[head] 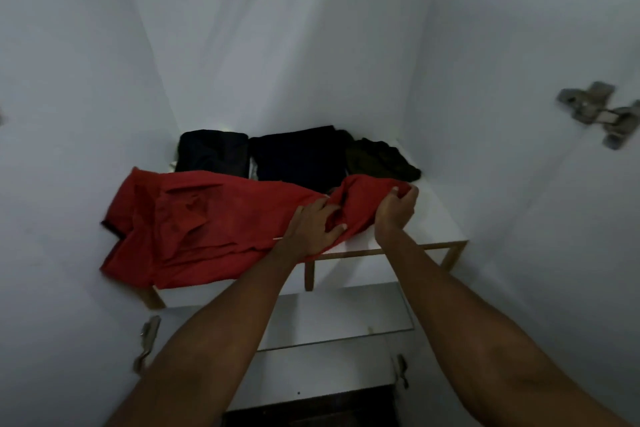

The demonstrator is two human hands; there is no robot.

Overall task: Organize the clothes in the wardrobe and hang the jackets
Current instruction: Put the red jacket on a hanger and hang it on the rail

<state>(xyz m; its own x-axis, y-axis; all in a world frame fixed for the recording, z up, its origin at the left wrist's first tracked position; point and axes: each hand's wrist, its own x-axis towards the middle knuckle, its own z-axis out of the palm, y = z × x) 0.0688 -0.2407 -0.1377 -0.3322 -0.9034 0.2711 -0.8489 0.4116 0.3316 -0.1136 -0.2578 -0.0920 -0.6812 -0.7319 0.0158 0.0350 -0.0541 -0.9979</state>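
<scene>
**Head view: both hands on a red garment at the front of a wardrobe shelf**

Head camera looks into a white wardrobe compartment, where a red garment [207,229] lies spread across the front of the shelf [436,218], its left part hanging over the front edge. The left hand [313,227] lies on the cloth near the garment's right end, fingers spread and pressing down, with a fold of red fabric bunched between thumb and fingers. The right hand [398,208], just beside it, grips the garment's far right end, fingers and thumb curled around a gathered bunch of cloth and lifting it slightly off the shelf.

Behind the red garment, three dark folded items sit in a row against the back wall: a black folded piece [212,154] on the left, a larger dark folded piece [299,156] in the middle, touching it, and a crumpled dark olive piece [381,159] on the right. The shelf's wooden front edge [415,248] shows below the hands. A metal hinge [595,114] is mounted on the right side panel, and smaller hinges [147,343] show lower down.
</scene>
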